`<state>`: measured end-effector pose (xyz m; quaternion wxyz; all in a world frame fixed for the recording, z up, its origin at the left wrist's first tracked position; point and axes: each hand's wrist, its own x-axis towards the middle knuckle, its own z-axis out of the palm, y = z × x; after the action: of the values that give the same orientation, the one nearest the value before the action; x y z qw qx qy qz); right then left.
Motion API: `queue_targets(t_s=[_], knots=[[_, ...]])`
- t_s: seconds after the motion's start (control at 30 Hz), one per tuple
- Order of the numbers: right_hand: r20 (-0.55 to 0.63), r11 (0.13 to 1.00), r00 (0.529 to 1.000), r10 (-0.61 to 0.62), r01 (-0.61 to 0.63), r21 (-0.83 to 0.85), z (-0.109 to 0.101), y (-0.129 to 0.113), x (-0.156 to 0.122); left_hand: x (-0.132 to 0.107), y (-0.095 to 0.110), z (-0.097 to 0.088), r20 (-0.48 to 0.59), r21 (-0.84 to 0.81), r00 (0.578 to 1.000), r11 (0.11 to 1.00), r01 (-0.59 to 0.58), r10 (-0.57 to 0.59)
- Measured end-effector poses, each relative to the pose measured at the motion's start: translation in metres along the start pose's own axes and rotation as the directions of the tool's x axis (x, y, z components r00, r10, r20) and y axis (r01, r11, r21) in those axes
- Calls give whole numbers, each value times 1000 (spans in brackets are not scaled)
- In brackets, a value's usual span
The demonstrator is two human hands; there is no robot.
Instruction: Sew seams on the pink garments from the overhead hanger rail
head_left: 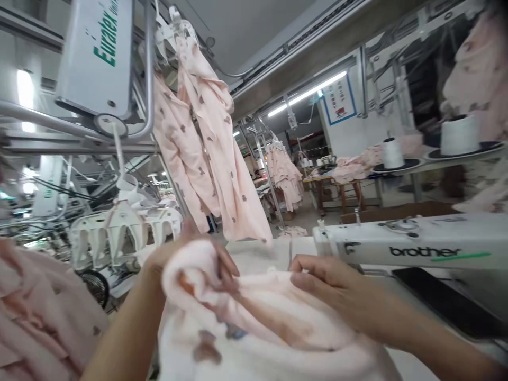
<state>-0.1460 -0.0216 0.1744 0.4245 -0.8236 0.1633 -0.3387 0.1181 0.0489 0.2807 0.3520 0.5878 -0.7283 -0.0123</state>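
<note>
At sewing bench, beside Brother machine (416, 246): left hand (170, 253) closed, gripping bunched pink garment (273, 328); right hand (327, 280) curled, fingertips pinching same cloth. Appears mid-gathering, fabric not flat.

Grey overhead panel (97, 58), at 10 o'clock: green brand lettering "Euratex" running up its face, with further letters cut off at the top edge. White sewing machine (420, 246), at 3 o'clock: black "brother" logo on its arm, above a green stripe. Blue-bordered wall sign (339, 100), at 1 o'clock: characters too small to read.
</note>
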Motion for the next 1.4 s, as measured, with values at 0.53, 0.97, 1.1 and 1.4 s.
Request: queue_targets(t_s=[0.53, 0.97, 1.1, 1.4], knots=[[-293, 930, 897, 330, -363, -62, 29, 119, -82, -62, -9, 262, 285, -539, 949, 797, 273, -132], [20, 849, 874, 486, -478, 225, -1, 124, -57, -60, -11, 271, 395, -481, 896, 786, 389, -202], [398, 585, 795, 458, -606, 539, -3, 140, -48, -67, -15, 271, 261, -554, 945, 772, 312, -195], [286, 559, 797, 533, -585, 588, 17, 142, -53, -73, -24, 266, 207, -390, 978, 916, 98, -16]])
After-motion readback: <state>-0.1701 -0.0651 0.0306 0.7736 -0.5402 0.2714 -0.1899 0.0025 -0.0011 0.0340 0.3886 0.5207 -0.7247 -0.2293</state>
